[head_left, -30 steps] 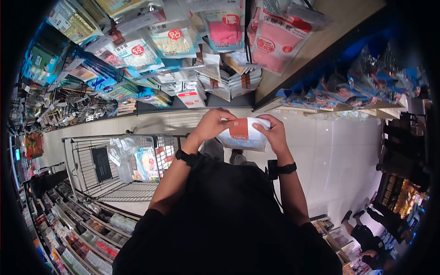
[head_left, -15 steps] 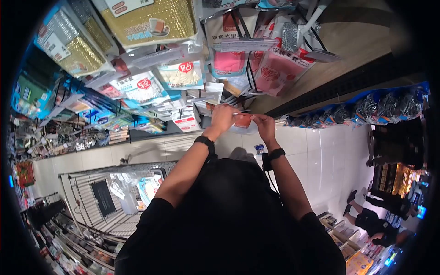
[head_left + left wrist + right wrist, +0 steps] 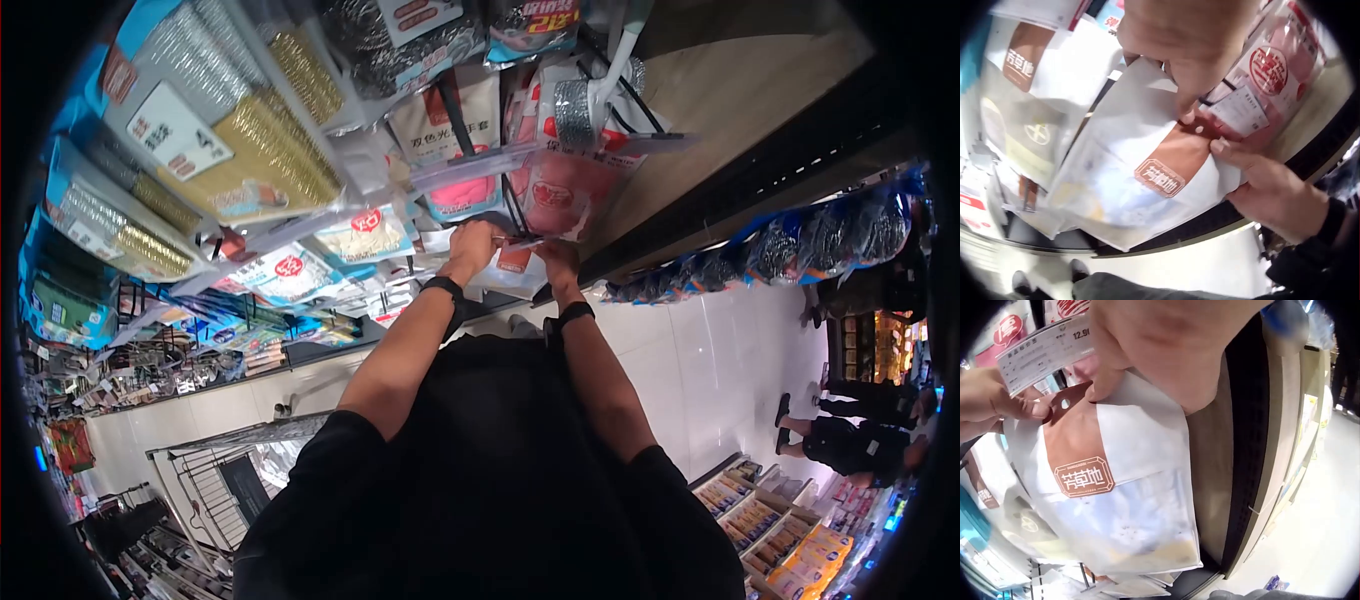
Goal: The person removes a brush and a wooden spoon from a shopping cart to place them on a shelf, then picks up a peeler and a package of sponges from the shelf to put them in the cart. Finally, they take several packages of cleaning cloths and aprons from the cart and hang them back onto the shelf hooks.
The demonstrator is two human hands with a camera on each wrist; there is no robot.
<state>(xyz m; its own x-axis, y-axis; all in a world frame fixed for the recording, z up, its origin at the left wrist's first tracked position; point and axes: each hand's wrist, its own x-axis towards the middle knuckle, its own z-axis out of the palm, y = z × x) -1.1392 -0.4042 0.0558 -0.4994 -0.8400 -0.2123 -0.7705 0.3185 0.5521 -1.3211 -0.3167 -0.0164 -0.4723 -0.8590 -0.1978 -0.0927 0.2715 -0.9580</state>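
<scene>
A white packet (image 3: 517,265) with a brown header card is held up against the hanging display. My left hand (image 3: 470,243) pinches its top left edge, and my right hand (image 3: 556,262) pinches its top right. In the left wrist view the left hand (image 3: 1188,114) grips the brown header of the packet (image 3: 1147,181), with the right hand (image 3: 1219,147) holding the header's edge. In the right wrist view the right hand (image 3: 1100,387) holds the packet (image 3: 1116,487) by its header near the hang hole. The left hand (image 3: 1038,409) pinches beside it, under a white price tag (image 3: 1047,349).
Hooks carry pink glove packs (image 3: 548,200), scouring pads (image 3: 230,150) and similar white packets (image 3: 1029,125) around the hands. A wire shopping cart (image 3: 230,470) stands low on the left. Other people (image 3: 860,440) are in the aisle at the right, by low shelves (image 3: 770,520).
Both hands have lifted the packet from chest height up to the hanging display. The view has tilted upward, so the cart has dropped toward the lower left.
</scene>
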